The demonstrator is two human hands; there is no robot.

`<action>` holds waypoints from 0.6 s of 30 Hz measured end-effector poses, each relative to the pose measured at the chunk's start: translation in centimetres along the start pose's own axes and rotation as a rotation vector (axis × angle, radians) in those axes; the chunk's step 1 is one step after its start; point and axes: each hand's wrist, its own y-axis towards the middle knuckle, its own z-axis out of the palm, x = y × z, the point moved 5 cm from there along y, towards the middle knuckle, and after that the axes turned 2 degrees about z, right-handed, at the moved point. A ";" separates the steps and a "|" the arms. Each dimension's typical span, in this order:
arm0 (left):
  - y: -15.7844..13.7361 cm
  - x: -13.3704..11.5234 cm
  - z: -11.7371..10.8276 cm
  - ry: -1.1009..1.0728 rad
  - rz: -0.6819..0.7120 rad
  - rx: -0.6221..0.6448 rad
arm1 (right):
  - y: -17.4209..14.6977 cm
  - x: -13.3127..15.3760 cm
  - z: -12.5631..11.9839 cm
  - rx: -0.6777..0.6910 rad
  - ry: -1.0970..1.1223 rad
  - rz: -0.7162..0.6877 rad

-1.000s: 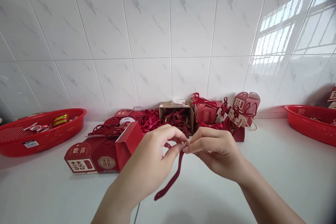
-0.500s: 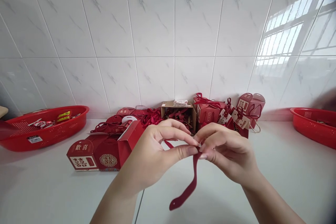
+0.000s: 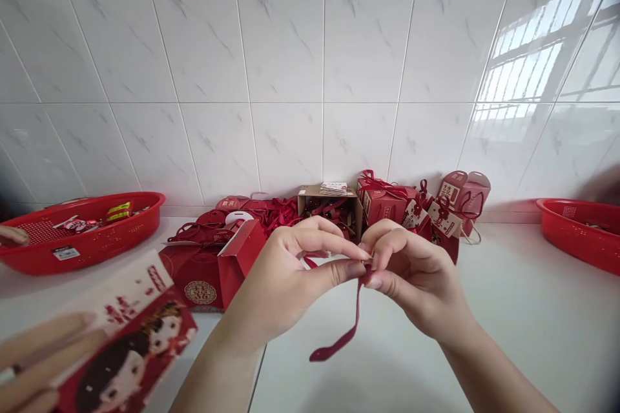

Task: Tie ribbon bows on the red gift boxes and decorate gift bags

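Observation:
A dark red strap (image 3: 345, 339) with a rounded end hangs below my fingertips over the white counter. My left hand (image 3: 295, 284) pinches it from the left between thumb and fingers. From the right, my right hand (image 3: 416, 277) pinches the strap at the same spot, its fingertips touching the left ones. A small pale bit shows between the fingertips, too small to name. Behind my left hand stands a red gift box (image 3: 206, 277) with gold print, its flap raised on the right side.
A co-worker's hand (image 3: 48, 355) at lower left holds a red and white printed carton (image 3: 130, 335). Another hand (image 3: 13, 235) is at the left red basket (image 3: 116, 248) of wrapped sweets. A cardboard box (image 3: 358, 219) and red gift boxes (image 3: 385, 203) line the wall; another red basket (image 3: 581, 239) stands right.
A co-worker's hand with the printed carton has come in at lower left, covering part of the red gift box. The strap's hanging end has swung up slightly; my hands keep pinching it.

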 end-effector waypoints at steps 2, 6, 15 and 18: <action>0.0 0.0 0.0 0.007 0.009 -0.006 | 0.0 0.0 0.1 -0.002 0.007 0.008; -0.1 -0.3 0.0 0.038 0.030 -0.038 | 0.1 0.2 0.2 -0.007 0.017 0.020; -0.6 -1.3 0.0 0.244 0.073 -0.131 | 0.1 0.7 0.0 0.015 0.016 -0.038; -0.9 -1.8 0.2 0.286 0.118 -0.170 | 0.0 0.9 -0.1 0.016 -0.013 -0.065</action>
